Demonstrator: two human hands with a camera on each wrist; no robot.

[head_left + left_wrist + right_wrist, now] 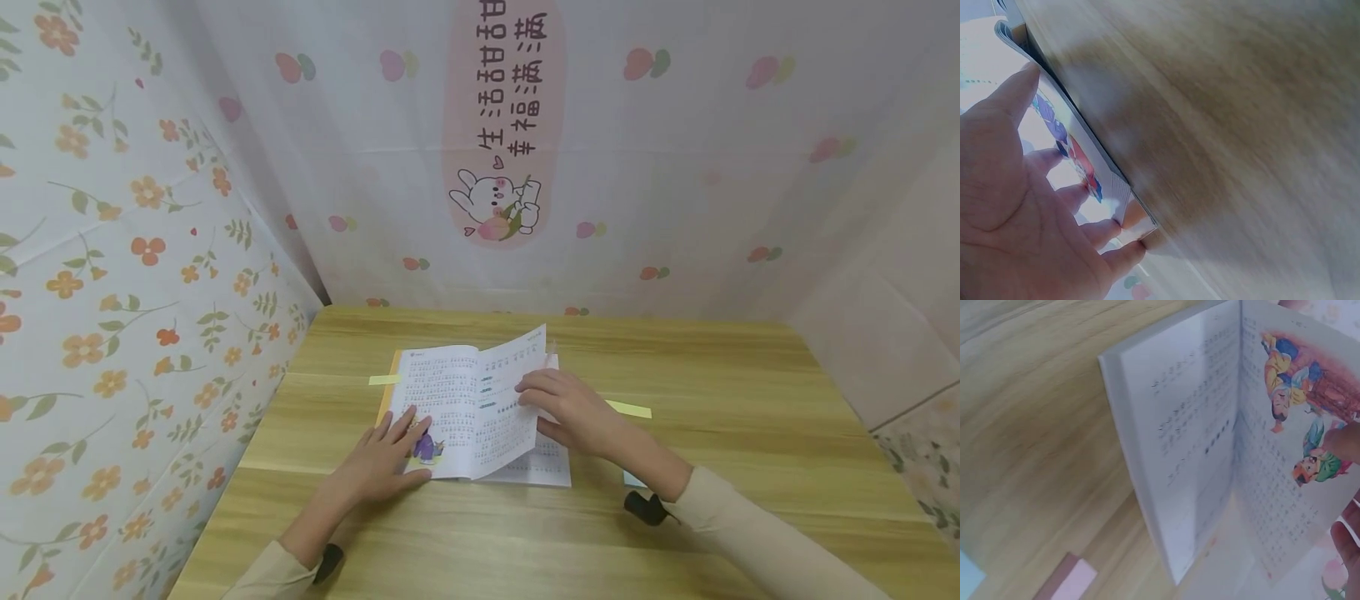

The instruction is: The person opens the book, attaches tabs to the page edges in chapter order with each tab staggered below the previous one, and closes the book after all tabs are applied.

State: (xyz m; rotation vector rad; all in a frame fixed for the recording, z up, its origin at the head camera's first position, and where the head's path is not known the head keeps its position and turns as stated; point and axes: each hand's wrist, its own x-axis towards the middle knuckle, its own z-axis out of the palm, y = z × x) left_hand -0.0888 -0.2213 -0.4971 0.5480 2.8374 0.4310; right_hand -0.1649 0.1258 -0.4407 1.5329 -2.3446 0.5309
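At frame centre, the thin, floppy illustrated paperback book (468, 412) is pressed flat by the left hand (386, 462), fingers straight; pages, best lifted by their edges, are pinched by the right hand (573, 412).

We see an open book (1210, 444) from close by, its pages lifted above the wooden table (1035, 425).

On the nearer page we read lines of small print; the far page carries more print and a coloured drawing (1300, 400) of figures in yellow, blue and green. Our right hand's fingertips (1344, 442) touch that page at the frame's right edge. A pink strip (1069, 581) and a pale blue corner (969, 580) lie on the table below.
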